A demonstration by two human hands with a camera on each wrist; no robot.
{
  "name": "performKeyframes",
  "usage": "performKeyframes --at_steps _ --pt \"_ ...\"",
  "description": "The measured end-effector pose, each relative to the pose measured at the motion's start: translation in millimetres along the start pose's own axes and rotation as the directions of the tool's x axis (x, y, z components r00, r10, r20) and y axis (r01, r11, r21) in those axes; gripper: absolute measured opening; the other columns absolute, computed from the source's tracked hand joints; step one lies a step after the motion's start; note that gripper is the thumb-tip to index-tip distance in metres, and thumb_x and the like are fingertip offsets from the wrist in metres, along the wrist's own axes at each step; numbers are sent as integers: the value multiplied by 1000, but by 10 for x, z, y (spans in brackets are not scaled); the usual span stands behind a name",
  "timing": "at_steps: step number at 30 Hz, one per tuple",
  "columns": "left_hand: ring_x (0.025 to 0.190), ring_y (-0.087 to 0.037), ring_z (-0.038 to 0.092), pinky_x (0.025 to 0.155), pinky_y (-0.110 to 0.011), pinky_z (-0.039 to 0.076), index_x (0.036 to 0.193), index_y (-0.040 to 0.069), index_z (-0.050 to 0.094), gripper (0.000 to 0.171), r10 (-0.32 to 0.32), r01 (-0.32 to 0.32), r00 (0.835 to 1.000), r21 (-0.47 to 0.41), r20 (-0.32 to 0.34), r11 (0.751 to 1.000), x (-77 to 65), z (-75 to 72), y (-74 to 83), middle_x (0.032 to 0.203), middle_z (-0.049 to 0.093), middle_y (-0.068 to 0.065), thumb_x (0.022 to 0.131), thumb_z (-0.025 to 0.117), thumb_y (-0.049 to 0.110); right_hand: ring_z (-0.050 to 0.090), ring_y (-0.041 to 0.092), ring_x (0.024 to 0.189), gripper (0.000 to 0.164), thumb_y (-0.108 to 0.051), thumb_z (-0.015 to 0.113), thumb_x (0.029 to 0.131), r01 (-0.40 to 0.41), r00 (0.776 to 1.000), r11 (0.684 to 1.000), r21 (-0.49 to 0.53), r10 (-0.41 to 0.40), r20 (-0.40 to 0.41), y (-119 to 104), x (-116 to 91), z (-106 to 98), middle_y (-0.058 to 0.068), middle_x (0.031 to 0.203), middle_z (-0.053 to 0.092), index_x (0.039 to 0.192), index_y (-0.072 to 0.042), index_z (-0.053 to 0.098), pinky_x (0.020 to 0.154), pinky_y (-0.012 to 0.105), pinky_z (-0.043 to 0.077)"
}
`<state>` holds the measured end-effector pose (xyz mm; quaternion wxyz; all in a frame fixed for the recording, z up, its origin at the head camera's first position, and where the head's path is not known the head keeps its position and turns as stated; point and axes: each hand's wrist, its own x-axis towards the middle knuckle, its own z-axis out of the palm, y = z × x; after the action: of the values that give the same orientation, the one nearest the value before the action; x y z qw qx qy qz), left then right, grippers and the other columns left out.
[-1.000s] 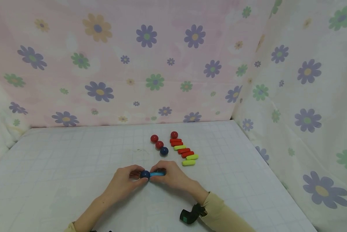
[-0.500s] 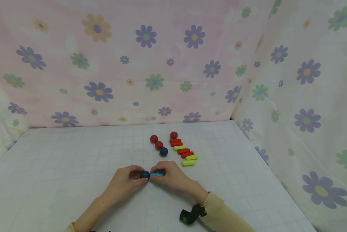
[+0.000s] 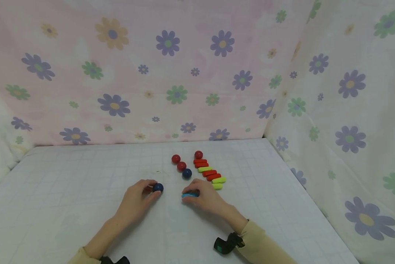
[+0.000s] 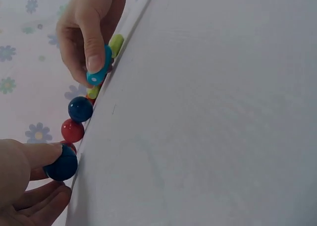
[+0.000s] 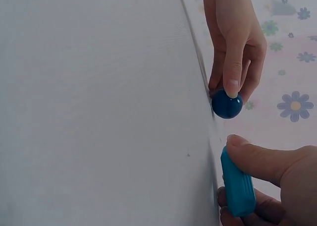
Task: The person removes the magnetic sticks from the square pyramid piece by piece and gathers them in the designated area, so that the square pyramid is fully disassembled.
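My left hand (image 3: 135, 200) pinches a dark blue ball (image 3: 158, 187) between thumb and fingers, low over the white table. To its right, my right hand (image 3: 208, 197) grips a short light blue rod (image 5: 238, 186), thumb on one side and fingers on the other. Ball and rod are apart, with a gap between the hands. The right wrist view shows the rod's ridged side, and the left wrist view shows a small pale spot on its end. Behind the right hand lie yellow-green rods (image 3: 218, 180), one partly hidden by it.
Farther back on the white table (image 3: 85, 176), a second dark blue ball (image 3: 187, 173) sits beside two red balls (image 3: 181, 166). Another red ball (image 3: 198, 154) stands at the head of a slanting row of red rods (image 3: 209, 173) and yellow-green ones. Flowered cloth (image 3: 134, 84) hangs behind.
Earlier the light blue rod met the dark blue ball between my hands. Now they are separated: the left hand with the ball has moved left and back, the right hand with the rod rightward.
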<state>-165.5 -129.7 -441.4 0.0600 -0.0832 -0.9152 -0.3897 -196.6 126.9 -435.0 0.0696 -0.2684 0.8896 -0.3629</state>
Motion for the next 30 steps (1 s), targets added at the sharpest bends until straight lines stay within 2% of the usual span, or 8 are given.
performKeyframes --at_steps 7,15,22,30 --pt "99 -23 69 89 -42 57 124 1 65 34 52 -52 998 -9 -42 999 123 11 -36 113 70 -12 93 71 14 58 7 86 21 -18 79 86 25 1000 1000 13 -25 -1 41 -57 -27 -10 93 69 107 -16 78 78 21 51" --pt "101 -24 67 91 -43 56 129 0 62 38 26 -27 999 -19 -32 999 231 76 -45 116 70 -14 96 68 17 61 7 87 21 -19 81 84 19 1000 999 46 -19 2 66 -67 -19 -9 93 70 104 -15 76 83 23 53" --pt "102 -23 67 92 -41 56 131 1 60 41 24 -24 1000 18 -4 1000 235 119 -75 117 68 -13 95 69 19 61 10 87 21 -20 81 84 13 1000 998 65 -15 18 70 -88 -27 -6 94 70 104 -15 75 80 22 53" --pt "101 -24 67 91 -41 57 132 0 59 44 11 -11 1000 17 -3 1000 235 86 -72 115 68 -13 94 70 20 59 9 89 24 -22 81 85 7 999 999 42 -9 49 53 -71 -56 -8 98 69 108 -16 74 81 23 53"
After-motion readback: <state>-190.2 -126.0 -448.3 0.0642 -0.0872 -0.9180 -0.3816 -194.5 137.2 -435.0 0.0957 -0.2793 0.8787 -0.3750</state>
